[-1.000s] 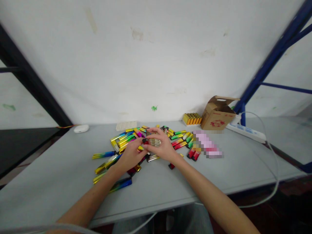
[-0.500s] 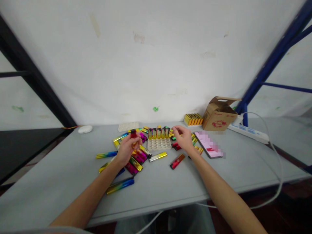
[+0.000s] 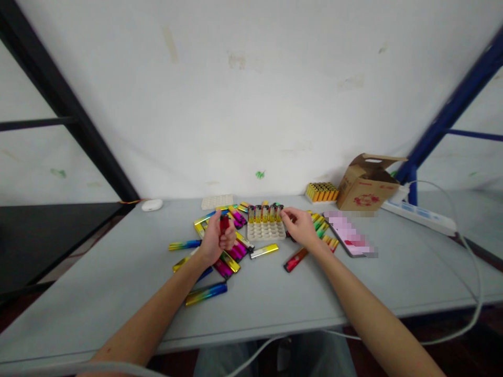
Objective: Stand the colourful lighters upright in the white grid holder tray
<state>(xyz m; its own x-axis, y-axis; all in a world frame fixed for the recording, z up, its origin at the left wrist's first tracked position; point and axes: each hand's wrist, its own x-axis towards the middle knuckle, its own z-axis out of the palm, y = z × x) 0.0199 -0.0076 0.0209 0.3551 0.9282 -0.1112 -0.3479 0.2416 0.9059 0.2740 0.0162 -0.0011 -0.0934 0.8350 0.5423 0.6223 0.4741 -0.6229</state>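
My left hand (image 3: 217, 238) is closed around a red lighter (image 3: 224, 223), held upright above the left pile. A pale tray with round holes (image 3: 266, 232) stands in the middle, its back row filled by several yellow lighters (image 3: 265, 213) with dark tops. At the right end of this row, the pinched fingertips of my right hand (image 3: 301, 224) are on the last lighter (image 3: 279, 212). Loose lighters in shiny magenta (image 3: 223, 269), gold and blue (image 3: 206, 294) lie around my left hand. A yellow and silver lighter (image 3: 264, 251) rests in front of the tray.
Under my right wrist lies a red lighter (image 3: 295, 259), with green and yellow ones beyond. A phone (image 3: 349, 235), a tray of yellow-orange cylinders (image 3: 322, 192), an open cardboard box (image 3: 367, 188) and a power strip (image 3: 420, 217) are to the right. Another pale tray (image 3: 217, 202) and a white case (image 3: 152, 204) are at the back.
My right hand has closed in on the right end of the tray's row. My left hand has turned the red lighter and gripped it more fully. The whole view has shifted slightly.
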